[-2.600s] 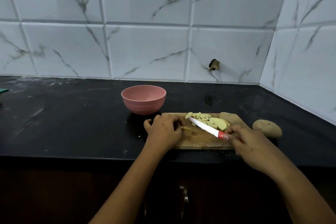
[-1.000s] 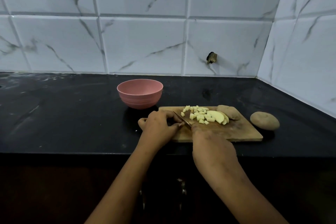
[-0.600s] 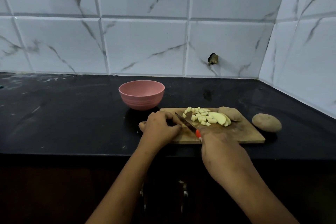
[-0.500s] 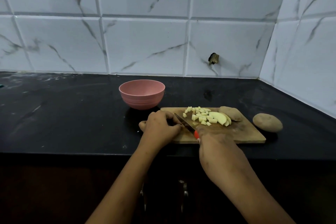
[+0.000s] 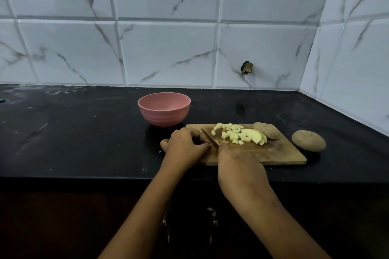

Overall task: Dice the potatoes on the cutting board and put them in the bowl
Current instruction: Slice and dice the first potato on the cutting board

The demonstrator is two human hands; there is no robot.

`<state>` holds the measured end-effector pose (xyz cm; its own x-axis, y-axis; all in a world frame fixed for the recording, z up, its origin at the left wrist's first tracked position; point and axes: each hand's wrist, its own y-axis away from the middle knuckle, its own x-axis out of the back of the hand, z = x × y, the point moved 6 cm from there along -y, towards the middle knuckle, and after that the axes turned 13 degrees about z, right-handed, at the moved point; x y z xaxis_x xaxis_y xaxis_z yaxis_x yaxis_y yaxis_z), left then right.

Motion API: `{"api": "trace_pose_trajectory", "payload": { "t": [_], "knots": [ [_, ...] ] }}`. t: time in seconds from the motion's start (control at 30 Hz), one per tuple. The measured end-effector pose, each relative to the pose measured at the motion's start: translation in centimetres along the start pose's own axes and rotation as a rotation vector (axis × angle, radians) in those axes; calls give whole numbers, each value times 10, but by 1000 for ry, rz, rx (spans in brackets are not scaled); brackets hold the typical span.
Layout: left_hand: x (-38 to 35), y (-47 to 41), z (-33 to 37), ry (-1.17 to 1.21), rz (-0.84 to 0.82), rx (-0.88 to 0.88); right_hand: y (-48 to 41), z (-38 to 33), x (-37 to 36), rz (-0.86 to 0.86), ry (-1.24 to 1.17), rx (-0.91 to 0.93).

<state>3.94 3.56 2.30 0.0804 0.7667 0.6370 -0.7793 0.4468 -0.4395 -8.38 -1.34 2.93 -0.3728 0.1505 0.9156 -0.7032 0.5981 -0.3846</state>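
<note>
1. Wooden cutting board point(image 5: 273, 153) lies near the front edge of the black counter point(image 5: 84, 132), right of centre.
2. Pink bowl point(image 5: 164, 111) stands on the counter just behind the board's rear-left corner.
3. Diced potato pieces point(image 5: 231, 133) are heaped along the middle of the board's rear edge. Pale slices point(image 5: 253, 135) lie against them on the right. A brown unpeeled potato piece point(image 5: 267, 130) sits at the rear-right corner.
4. A whole potato point(image 5: 308, 140) rests on the counter just beyond the board's right edge, apart from it.
5. Right hand point(image 5: 240, 166) is clenched around the knife point(image 5: 209, 140). The handle is hidden in the fist and the blade angles away towards the board's rear-left corner.
6. Left hand point(image 5: 185, 147) is at the board's left edge, fingers curled, knuckles close beside the blade. Whether it pins a piece cannot be told.
7. White marbled tiles point(image 5: 168, 52) back the counter; one has a dark hole point(image 5: 246, 67).
</note>
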Motion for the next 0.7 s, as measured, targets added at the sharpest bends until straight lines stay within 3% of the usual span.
{"api": "trace_pose_trajectory", "payload": {
  "t": [0.2,0.33,0.47,0.7],
  "knots": [
    [-2,-1,-2,-66,18,-18,-6,34,10,-22,-79,-23],
    [-5,-7,1,-100,-6,-21,-19,63,8,-100,-363,-70],
    [-10,-20,9,-154,-111,-39,-29,86,5,-62,-607,-137],
    [-26,-33,24,-119,-153,-64,-33,94,-1,-32,-670,-132]
  ]
}}
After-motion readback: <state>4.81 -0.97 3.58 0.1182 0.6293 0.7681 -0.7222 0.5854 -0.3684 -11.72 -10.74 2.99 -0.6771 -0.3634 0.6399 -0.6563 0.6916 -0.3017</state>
